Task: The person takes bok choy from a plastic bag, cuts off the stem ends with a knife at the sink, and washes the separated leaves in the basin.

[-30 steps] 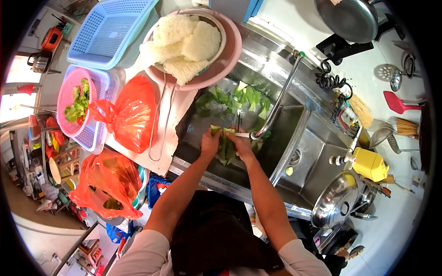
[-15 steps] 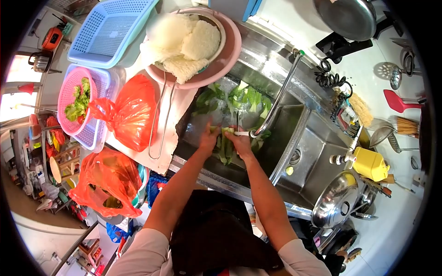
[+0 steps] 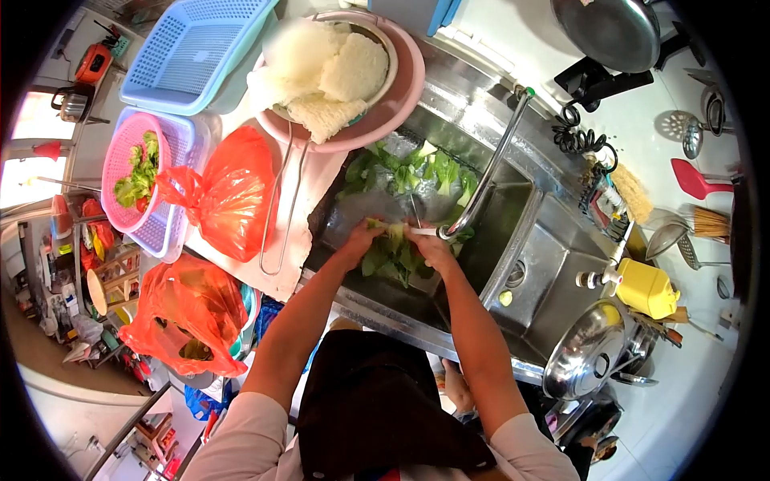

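Note:
A bunch of leafy greens, like bok choy [image 3: 391, 260], hangs leaves toward me between my hands, over the water in the left sink basin [image 3: 491, 232]. On its left side my left hand [image 3: 362, 239] is closed around the stem end. From the right, my right hand [image 3: 431, 248] grips the same bunch, its fingers partly hidden by the faucet spout. Water runs from the faucet [image 3: 489, 164] just beyond my hands. More loose greens [image 3: 439, 172] float at the far side of the basin.
At the right lies a second basin [image 3: 553, 264] with a small green scrap near its drain. A pink basin [image 3: 413, 76] holding a bowl of pale spongy pieces stands behind the sink. Red plastic bags [image 3: 241, 192] and colander baskets [image 3: 196, 60] occupy the left; a pot lid [image 3: 584, 349] rests right.
The greens between my hands have spread wider, with their leaves fanned toward me. Both hands stay under the faucet, with the left slightly further left. The whole view has shifted a little.

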### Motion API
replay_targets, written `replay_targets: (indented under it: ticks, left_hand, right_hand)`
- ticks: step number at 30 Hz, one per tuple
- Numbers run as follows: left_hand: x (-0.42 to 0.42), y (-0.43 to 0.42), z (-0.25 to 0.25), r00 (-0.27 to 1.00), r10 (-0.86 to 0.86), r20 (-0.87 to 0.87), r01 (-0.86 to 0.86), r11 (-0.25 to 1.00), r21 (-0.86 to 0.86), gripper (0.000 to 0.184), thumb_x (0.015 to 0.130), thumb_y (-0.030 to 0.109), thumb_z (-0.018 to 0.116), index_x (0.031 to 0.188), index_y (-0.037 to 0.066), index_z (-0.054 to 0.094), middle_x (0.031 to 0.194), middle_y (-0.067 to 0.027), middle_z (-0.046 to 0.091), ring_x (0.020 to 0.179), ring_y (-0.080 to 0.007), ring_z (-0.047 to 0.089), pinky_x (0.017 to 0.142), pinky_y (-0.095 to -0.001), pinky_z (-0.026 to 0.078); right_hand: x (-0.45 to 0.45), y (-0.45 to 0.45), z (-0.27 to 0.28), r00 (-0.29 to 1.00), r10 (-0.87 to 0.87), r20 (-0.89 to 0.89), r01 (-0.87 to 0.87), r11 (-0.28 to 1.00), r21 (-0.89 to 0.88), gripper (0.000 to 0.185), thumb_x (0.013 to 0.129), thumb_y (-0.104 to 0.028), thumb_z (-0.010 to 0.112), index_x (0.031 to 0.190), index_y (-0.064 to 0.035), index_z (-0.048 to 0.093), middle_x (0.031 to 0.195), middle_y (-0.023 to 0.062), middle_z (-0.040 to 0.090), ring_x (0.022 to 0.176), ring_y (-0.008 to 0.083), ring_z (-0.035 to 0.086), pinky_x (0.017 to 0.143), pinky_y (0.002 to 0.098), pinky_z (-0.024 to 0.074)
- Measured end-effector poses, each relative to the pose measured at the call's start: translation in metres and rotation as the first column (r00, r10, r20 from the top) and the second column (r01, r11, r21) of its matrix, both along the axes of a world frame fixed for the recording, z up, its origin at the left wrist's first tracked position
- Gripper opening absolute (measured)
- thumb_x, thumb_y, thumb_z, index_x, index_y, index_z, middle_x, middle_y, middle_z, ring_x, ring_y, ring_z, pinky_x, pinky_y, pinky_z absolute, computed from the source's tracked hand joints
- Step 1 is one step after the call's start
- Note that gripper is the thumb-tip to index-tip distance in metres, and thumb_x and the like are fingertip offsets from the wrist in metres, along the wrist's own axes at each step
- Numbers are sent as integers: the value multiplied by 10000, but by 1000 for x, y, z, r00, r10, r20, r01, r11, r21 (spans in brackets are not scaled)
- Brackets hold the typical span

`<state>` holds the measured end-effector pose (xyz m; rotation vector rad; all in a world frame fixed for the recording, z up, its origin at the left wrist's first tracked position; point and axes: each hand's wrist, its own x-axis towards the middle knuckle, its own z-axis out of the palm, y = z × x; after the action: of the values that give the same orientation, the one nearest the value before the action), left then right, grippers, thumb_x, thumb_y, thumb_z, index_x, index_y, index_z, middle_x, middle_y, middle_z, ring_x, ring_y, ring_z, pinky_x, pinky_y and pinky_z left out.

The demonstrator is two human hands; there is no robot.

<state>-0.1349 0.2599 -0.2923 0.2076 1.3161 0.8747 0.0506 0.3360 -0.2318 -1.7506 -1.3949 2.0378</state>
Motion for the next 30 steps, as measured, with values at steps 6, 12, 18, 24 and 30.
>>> replay_targets:
  ticks: [6,12,18,24,30]
  left_hand:
    - [11,-4,-13,995,-49,82,49,999,-4,398,888,159,669,1264,106,549,1156,-68,603,1031,-185,588,894,-351,485]
    - [5,2,6,930,-350,-116,365,918,157,535,824,210,774,1271,66,516,1160,-72,598,1068,-177,566,923,-327,465]
    - [-22,9,33,892,-422,163,435,899,-56,526,819,232,777,1254,83,520,1169,-66,604,1099,-188,559,941,-338,463]
    - [-29,-1,16,932,-302,201,311,950,-14,507,851,185,708,1313,99,519,1232,-66,594,1105,-207,570,943,-369,479]
    - [-33,0,29,958,-194,211,205,978,-35,424,832,101,587,1256,95,589,1179,-67,621,1032,-215,612,890,-366,514]
  right_hand:
    - [12,-16,-92,990,107,-89,-80,962,262,324,906,-176,590,1174,6,592,934,60,617,822,162,547,780,332,467]
    - [15,-17,-90,972,215,-97,-181,942,283,292,873,-117,605,1153,-35,607,919,69,649,810,154,584,723,315,475]
    - [18,-3,-70,943,86,-323,-105,994,-39,146,856,-80,662,991,-26,652,815,-34,573,750,79,511,652,231,399]
    - [10,-10,-76,943,-134,-303,114,990,-84,184,856,-124,710,1008,-31,666,876,15,633,777,126,574,677,303,468]
    - [22,-18,-137,860,-275,-430,295,955,-21,197,860,-169,712,966,-15,649,909,73,662,799,207,620,687,355,491]
